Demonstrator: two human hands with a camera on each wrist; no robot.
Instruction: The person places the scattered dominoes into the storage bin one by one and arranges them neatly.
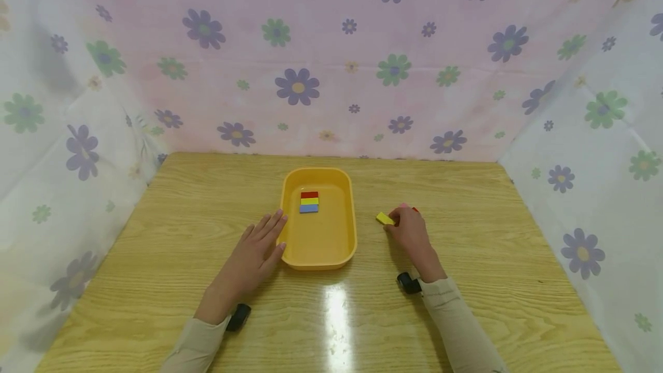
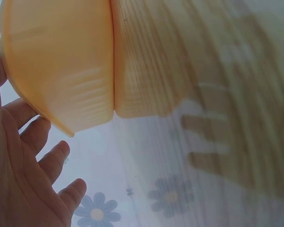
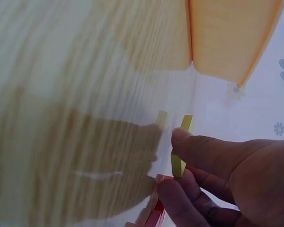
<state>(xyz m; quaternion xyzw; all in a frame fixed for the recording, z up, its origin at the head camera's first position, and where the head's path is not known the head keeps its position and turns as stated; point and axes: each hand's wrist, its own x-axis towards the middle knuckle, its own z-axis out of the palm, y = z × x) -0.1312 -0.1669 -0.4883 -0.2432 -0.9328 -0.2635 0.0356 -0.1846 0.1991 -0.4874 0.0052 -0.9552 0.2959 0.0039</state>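
A yellow-orange plastic tray (image 1: 321,243) stands on the table. Inside it, a red block (image 1: 309,194), a yellow block (image 1: 309,201) and a blue block (image 1: 308,209) lie side by side, all flat and rectangular. My left hand (image 1: 254,252) rests at the tray's left side, fingers spread and fingertips at the rim. To the right of the tray, my right hand (image 1: 411,235) pinches another flat yellow block (image 3: 178,163) between thumb and fingers, close over the table. Partly hidden behind that hand are a pink block (image 1: 403,205) and a red block (image 1: 415,209).
The wood-grain table (image 1: 466,235) is enclosed at the back and sides by flowered cloth (image 1: 342,114). Black wrist cameras sit on both wrists, the right camera (image 1: 408,283) just over the table. A bright reflection shows in front of the tray.
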